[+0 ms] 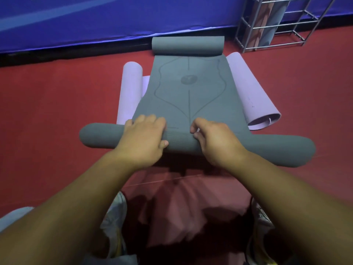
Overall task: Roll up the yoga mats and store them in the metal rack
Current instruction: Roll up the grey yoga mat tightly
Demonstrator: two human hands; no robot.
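A grey yoga mat (pixel 189 92) with printed lines lies on the red floor, its near end rolled into a thick roll (pixel 277 150) and its far end curled up by the wall. My left hand (pixel 143 136) lies over the roll's left part, fingers curved over its top. My right hand (pixel 214 138) grips the roll just right of centre, fingers curled at the roll's far edge. Under the grey mat lies a lilac mat (pixel 246 88), curled at both sides. The metal rack (pixel 275 22) stands at the far right with rolled mats upright inside.
A blue padded wall (pixel 95 22) runs along the far side. Red floor (pixel 47 104) spreads left and right of the mats. My shoes (pixel 114 217) and knees are at the bottom of the view.
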